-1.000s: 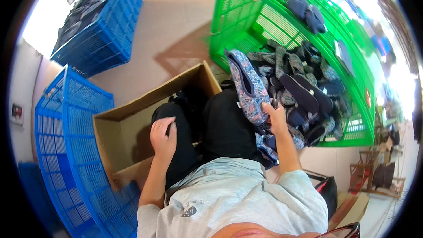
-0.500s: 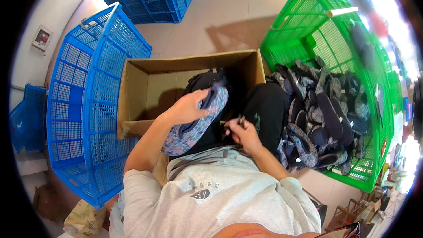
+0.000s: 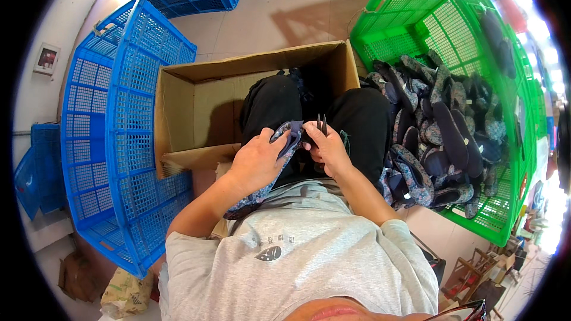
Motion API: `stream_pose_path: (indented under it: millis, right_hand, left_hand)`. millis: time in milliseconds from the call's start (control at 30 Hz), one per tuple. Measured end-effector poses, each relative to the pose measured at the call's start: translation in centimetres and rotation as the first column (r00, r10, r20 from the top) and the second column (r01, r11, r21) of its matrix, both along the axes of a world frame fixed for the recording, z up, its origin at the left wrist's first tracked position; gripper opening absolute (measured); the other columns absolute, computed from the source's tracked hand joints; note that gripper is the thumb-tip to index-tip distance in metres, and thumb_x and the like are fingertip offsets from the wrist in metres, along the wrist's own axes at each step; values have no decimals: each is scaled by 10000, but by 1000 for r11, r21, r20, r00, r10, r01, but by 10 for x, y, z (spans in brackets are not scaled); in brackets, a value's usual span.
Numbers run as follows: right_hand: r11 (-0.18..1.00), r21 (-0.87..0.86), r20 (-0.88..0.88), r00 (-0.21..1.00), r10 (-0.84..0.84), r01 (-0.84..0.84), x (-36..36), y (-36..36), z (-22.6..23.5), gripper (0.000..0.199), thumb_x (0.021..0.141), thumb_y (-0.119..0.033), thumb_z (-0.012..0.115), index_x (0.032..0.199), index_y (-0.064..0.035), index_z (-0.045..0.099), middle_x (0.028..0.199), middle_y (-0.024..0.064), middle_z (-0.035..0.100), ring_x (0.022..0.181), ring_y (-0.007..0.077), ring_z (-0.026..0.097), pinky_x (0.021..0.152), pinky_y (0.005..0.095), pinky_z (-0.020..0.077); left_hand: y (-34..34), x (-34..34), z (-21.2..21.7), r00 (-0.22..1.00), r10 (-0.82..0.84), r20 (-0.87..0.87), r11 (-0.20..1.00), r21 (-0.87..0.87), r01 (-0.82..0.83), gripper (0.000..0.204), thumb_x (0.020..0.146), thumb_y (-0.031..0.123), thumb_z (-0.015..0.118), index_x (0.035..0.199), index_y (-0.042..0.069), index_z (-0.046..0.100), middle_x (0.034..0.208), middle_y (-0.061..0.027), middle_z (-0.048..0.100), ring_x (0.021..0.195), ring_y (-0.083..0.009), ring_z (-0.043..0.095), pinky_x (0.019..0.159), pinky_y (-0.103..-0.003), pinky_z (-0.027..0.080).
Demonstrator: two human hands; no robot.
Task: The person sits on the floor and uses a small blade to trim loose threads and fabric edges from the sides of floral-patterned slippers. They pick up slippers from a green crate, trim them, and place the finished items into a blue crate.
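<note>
Head view: patterned slipper (image 3: 279,148) held between both hands (image 3: 291,154).

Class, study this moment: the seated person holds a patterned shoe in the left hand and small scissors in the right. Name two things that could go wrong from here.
1. The scissors sit right at the shoe edge beside the left hand; a slip could nick the fingers or cut the fabric.
2. The shoe lies over the lap, not a table, so it might slide off toward the cardboard box.
</note>
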State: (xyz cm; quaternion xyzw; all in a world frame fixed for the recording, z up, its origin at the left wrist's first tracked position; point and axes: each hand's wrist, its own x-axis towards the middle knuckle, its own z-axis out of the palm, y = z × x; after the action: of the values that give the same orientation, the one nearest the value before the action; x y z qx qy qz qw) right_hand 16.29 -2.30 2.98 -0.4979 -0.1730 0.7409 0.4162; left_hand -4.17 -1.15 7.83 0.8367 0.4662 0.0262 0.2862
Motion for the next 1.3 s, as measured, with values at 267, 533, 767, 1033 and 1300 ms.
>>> stream_pose_path:
  millis: [267, 533, 767, 1033, 1300]
  right_hand:
    - [999, -20, 61, 997, 39, -38, -2, 4, -5, 167, 955, -237, 648, 1081, -135, 608, 703, -19, 584, 447, 11, 348, 387, 178, 215]
    - [991, 57, 74, 990, 118, -122, 3, 5, -7, 194, 971, -244, 620, 1118, -121, 585, 742, -29, 580, 491, 7, 357, 422, 179, 242]
    - [882, 265, 363, 888, 284, -390, 33, 19, 13, 392, 1029, -412, 501, 1198, -60, 487, 833, -5, 572, 685, 58, 456, 606, 220, 400]
    - [618, 286, 671, 613, 416, -733, 38, 46, 35, 295, 928, -294, 654, 1017, -19, 599, 884, 107, 695, 851, 189, 668, 755, 322, 500]
    - [510, 76, 896, 283, 343, -857, 23, 60, 49, 316, 872, -369, 648, 985, -75, 659, 905, 131, 707, 910, 315, 671, 772, 421, 505]
  left_hand:
    - [16, 1, -18, 951, 118, 285, 989, 56, -139, 302, 869, 182, 696, 1131, 33, 683, 1044, -148, 597, 941, -323, 610, 836, -379, 510]
    - [40, 12, -39, 608, 670, 426, 717, -586, -379, 149, 914, 98, 674, 954, -43, 703, 803, -17, 649, 743, -95, 588, 688, -244, 479]
    - [39, 13, -38, 568, 684, 457, 718, -557, -417, 137, 926, 105, 664, 854, -10, 648, 714, 6, 601, 654, -65, 532, 595, -233, 438]
    - [32, 23, -34, 688, 519, 507, 853, -252, -458, 131, 910, 145, 665, 879, 25, 624, 729, -122, 609, 630, -218, 559, 613, -326, 459]
    - [30, 27, -31, 716, 473, 513, 875, -179, -450, 123, 892, 129, 667, 855, 32, 601, 750, -121, 581, 655, -252, 562, 620, -344, 459]
